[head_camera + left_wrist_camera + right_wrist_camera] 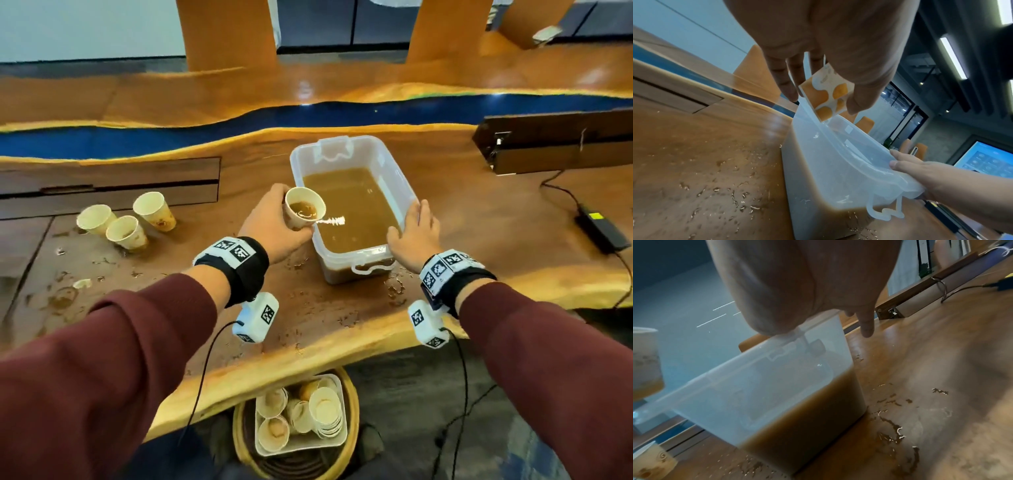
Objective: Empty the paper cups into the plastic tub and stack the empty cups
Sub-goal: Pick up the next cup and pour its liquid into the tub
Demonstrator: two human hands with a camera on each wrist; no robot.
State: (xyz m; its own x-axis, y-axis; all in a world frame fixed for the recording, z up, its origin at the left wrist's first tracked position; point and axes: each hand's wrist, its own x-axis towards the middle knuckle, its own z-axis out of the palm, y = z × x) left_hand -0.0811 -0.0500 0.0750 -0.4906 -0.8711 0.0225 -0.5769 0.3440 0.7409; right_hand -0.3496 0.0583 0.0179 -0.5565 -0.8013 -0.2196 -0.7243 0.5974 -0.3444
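Left hand [270,219] grips a paper cup [304,208], fingers curled round its wall; the cup is tilted over the left rim of the plastic tub [397,178] and a thin stream of brown liquid [352,209] runs from its lip into the tub. Right hand [416,229] lies with straight fingers against the tub's right rim near the front corner, holding nothing.

The tub stands on the table [462,212], partly filled with brown liquid, clip handles at both ends. 3 more paper cups [126,219] stand grouped at the left, well apart from the tub; contents cannot be judged. A black power adapter [603,229] with its cable lies at the right, and a dark hinged panel [555,140] stands raised behind it. Nothing stands between the held cup and the tub.

The table is varnished wood with a blue resin band [102,140] along its length; spilled drops and smears surround the tub. Below the front edge, a woven basket [352,404] holds a tray of used cups. Orange chairs [229,31] stand beyond the table.
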